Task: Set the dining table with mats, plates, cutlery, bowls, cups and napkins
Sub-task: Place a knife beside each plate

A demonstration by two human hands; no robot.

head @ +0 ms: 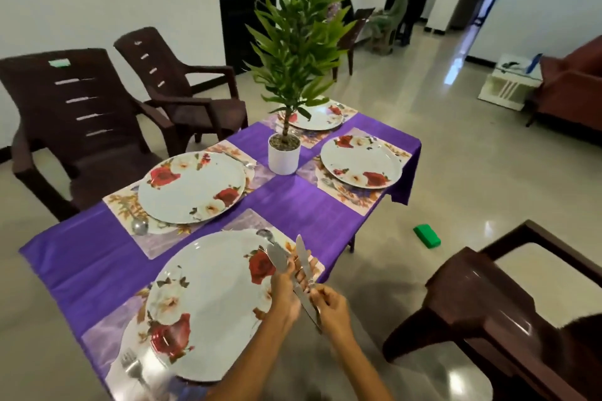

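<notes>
**Both grips on the knives at the near plate's right edge**

Left grip [286, 283] is my left hand, fingers curled round a bundle of table knives [294, 270] whose blades fan upward past the rim of the near plate [208, 303]. Just to its right, the right grip [329, 304] is my right hand pinching the lower handle end of one knife from the same bundle, so both are grasping cutlery over the surface's near right edge.

Working from the left of the view: two dark brown plastic armchairs [81, 127] stand beside the surface, which is covered by a purple cloth [81, 264]. A fork [132, 366] lies on the floral mat [107, 345] just left of the near plate. Further back on the left side, a second rose-patterned plate [192, 187] sits on its own mat, with a spoon [140, 226] lying at that plate's near left corner. At the middle of the cloth stands a white pot with a tall green plant [286, 153]. Behind the plant a third plate [316, 115] rests on a mat, partly hidden by the leaves. Right of the pot, a fourth plate [361, 161] sits on a mat near the surface's far right edge. On the floor to the right lies a green block [427, 236], and another dark brown chair [508, 309] stands at the near right.
</notes>
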